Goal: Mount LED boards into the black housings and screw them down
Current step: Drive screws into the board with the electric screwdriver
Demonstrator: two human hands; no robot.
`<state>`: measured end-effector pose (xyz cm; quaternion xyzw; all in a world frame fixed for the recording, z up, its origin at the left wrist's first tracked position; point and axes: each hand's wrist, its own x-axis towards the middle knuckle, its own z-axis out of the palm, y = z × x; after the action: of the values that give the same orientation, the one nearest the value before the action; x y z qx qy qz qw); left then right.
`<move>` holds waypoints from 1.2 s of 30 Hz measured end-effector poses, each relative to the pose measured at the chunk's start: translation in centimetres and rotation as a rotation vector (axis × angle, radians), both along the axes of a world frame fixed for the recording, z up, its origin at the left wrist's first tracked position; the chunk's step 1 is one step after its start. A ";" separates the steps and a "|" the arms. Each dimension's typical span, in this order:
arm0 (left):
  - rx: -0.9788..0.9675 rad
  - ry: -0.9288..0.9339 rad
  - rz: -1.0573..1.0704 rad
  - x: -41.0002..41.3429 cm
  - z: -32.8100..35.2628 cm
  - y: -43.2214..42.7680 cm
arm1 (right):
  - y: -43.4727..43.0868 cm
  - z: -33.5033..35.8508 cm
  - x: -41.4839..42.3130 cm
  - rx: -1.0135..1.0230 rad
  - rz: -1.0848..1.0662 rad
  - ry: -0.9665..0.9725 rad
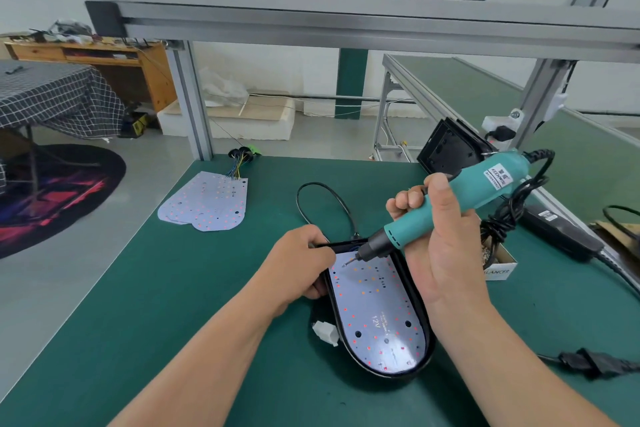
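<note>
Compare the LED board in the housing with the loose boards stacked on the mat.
The mounted board sits in the black housing; the loose boards lie bare on the mat. The mounted board is single, under the screwdriver tip; the loose boards form an untouched fanned stack. Both are white with red dots.

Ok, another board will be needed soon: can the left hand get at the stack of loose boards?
Probably yes, once it lets go. The left hand grips the black housing by its rim, but the stack of boards lies to its left with only bare green mat between.
</note>
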<state>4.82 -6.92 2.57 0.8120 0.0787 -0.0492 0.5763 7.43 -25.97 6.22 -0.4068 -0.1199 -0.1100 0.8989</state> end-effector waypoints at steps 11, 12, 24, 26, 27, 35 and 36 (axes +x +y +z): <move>-0.035 -0.013 -0.002 0.3 -0.5 -0.3 | 0.8 0.1 -0.5 -0.045 -0.009 -0.013; -0.042 -0.012 -0.002 0.3 -0.5 -0.4 | 0.8 0.1 -0.5 -0.047 -0.007 -0.014; -0.048 -0.028 0.000 0.3 -0.6 -0.5 | 1.0 0.0 -0.8 -0.180 0.083 -0.110; -0.042 -0.029 0.005 0.4 -0.7 -0.6 | 1.3 0.1 -1.0 -0.221 0.131 -0.173; -0.037 -0.027 0.005 0.4 -0.7 -0.6 | 1.4 0.2 -1.1 -0.251 0.151 -0.198; -0.043 0.003 -0.007 0.5 -0.9 -0.2 | 2.7 1.0 -1.4 -0.395 0.319 -0.257; -0.047 0.008 -0.005 0.5 -1.0 -0.2 | 2.8 1.1 -1.4 -0.403 0.335 -0.250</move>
<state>5.32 -7.11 1.60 0.7982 0.0781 -0.0558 0.5948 6.05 -23.17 7.32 -0.5351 -0.3147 0.0167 0.7838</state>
